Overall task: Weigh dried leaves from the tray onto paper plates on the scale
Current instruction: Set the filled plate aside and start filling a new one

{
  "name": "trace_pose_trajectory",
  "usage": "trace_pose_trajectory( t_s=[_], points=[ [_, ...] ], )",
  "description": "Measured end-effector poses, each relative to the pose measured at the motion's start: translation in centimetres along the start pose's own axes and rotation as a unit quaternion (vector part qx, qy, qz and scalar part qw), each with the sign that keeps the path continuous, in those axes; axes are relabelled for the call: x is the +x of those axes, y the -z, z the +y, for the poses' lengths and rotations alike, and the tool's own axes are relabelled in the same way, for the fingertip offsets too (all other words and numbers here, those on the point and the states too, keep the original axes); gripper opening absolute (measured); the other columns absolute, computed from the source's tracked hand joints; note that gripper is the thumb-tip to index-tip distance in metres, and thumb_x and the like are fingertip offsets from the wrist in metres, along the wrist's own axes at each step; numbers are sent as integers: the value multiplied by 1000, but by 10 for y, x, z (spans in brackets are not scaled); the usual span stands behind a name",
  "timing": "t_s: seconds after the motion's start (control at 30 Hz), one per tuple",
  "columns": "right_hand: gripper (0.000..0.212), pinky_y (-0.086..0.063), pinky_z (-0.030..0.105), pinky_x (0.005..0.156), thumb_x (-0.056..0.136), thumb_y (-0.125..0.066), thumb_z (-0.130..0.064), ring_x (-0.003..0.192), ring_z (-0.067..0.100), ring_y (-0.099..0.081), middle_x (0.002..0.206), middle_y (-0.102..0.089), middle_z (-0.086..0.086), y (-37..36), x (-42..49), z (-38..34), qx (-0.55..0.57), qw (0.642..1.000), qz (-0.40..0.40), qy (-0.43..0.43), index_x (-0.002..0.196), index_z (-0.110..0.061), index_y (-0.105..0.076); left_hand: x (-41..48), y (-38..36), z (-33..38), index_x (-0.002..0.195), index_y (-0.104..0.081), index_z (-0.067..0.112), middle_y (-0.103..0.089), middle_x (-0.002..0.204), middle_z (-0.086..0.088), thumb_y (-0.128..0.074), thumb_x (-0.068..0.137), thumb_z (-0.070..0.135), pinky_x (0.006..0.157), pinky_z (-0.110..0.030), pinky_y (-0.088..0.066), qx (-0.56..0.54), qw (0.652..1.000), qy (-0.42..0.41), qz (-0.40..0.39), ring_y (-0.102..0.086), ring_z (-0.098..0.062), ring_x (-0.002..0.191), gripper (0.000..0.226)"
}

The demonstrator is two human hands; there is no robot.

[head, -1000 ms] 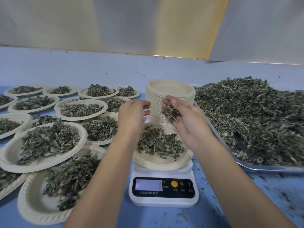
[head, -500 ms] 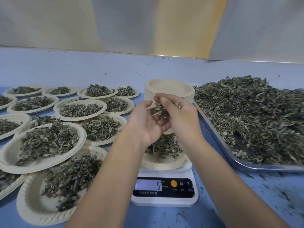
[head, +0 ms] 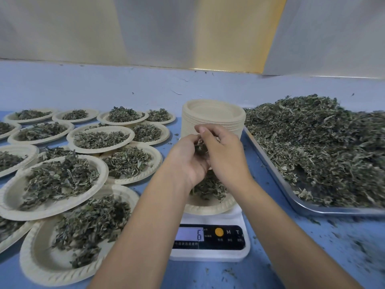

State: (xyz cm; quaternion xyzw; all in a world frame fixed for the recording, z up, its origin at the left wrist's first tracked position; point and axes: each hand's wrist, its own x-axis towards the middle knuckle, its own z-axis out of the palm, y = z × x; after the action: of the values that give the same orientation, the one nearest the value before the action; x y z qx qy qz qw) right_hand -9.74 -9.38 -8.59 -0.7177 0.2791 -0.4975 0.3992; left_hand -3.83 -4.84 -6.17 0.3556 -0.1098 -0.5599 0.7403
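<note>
- The clump of leaves (head: 200,147) you are dosing from sits between your two hands, above the paper plate (head: 208,210) on the scale (head: 208,254). That plate already carries a loose heap.
- Your left hand (head: 187,163) is cupped, its fingers curled round the clump. Your right hand (head: 226,157) curls over it, fingertips pinching at the same leaves.
- The display (head: 190,234) shows what looks like a 6; I cannot tell whether other digits are lit. This looks like the fine top-up stage.
- Let go only a few flakes at a time over the middle of the plate, then wait for the number to settle before adding more.
- Keep your wrists and fingers off the plate rim and the scale top, since any touch would likely upset the reading.
- The tray (head: 270,174) with its big heap lies just beside the scale on your right. Put any surplus back there rather than on the blue table (head: 277,265), which is already littered with crumbs.
- The stack of empty plates (head: 212,115) stands just behind your hands.
- The filled plates (head: 12,197) on your left overlap, so set the finished one down gently.
</note>
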Motion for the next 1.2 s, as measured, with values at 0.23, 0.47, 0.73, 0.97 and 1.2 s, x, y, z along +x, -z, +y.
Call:
trace_pose_trajectory(
  t_s=[0.23,0.47,0.73,0.97,1.2],
  points=[
    [21,-53,21,80,96,-49,-5,77,2,-62,86,-67,-7,9,5,0,108,992,-4,-65,98,-14,-68,1,8,11,81,-53,1,-57,80,-13,-34,99,7,53,-23,-50,34,999,-39,16,-54,-18,69,28],
    [24,-52,13,64,97,-47,-5,81,7,-64,89,-68,-5,10,4,1,135,987,-12,-89,93,-16,-67,4,13,8,91,-63,9,-69,93,-6,-41,96,11,81,-28,-48,180,979,-79,57,-63,-16,83,23],
    [24,-50,20,78,96,-46,-5,89,9,-63,94,-68,-4,10,5,4,113,989,-7,-95,98,-14,-67,0,12,11,101,-66,20,-70,104,2,-40,95,19,97,-30,-35,270,952,-129,63,-63,-7,93,26],
    [25,-49,17,75,96,-44,-3,81,5,-61,93,-66,-3,11,5,4,127,986,-1,-105,99,-13,-66,-4,10,15,109,-65,19,-68,112,1,-41,96,20,110,-38,-30,284,942,-162,72,-62,-8,100,27],
    [24,-40,14,53,94,-48,-2,52,0,-48,81,-65,-3,16,5,1,110,989,16,-93,91,-18,-65,-10,3,15,102,-65,13,-71,104,-2,-41,95,14,89,-26,-50,233,954,-185,43,-67,-13,98,25]
  ],
)
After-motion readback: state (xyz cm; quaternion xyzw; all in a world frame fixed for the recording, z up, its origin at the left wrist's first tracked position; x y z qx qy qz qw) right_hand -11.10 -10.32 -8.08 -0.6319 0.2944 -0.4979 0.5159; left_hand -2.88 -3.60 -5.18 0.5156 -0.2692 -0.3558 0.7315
